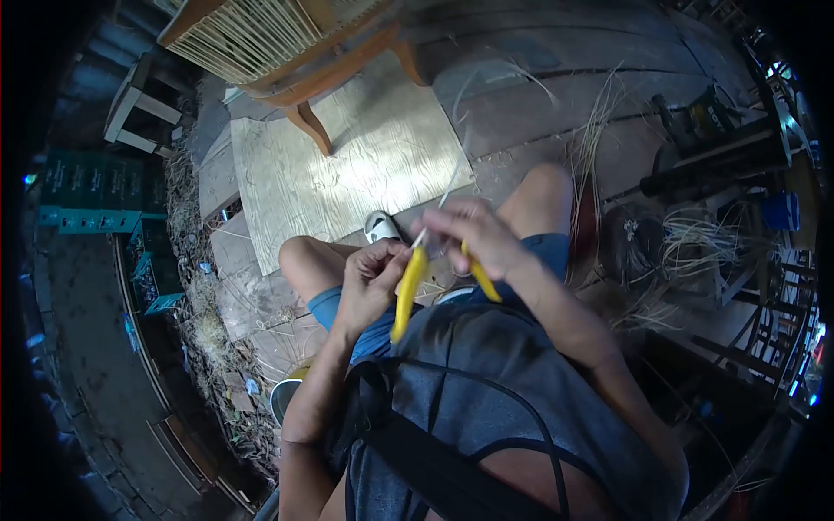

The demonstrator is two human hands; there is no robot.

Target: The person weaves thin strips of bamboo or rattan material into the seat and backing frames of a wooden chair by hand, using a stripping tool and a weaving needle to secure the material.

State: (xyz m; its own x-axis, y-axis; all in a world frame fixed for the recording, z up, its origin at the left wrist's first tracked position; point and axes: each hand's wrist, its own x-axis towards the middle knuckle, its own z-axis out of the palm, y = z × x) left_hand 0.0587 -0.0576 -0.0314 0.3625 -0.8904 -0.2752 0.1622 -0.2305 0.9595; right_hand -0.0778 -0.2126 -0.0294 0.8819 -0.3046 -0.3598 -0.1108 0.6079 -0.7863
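In front of my lap are two long yellow handles [406,300], spread apart at their lower ends. They look like parts of one hand tool, but its head is hidden by my fingers and blur. My left hand [369,276] is closed, thumb and fingertips pinching at the upper part of the left handle. A short pale tip shows just above that pinch. Across from it, my right hand [473,236] is smeared by motion, its fingers bent over the tool, and the other yellow handle sticks out below its palm. A thin pale strand rises near the right fingers.
A wooden chair [334,71] with woven cane stands on a pale wood-grain sheet [269,187]. Loose cane strands [599,122] lie on the floor, with a bundle [712,239] at right. Green crates [95,187] are at left. A bucket [280,399] sits by my left arm.
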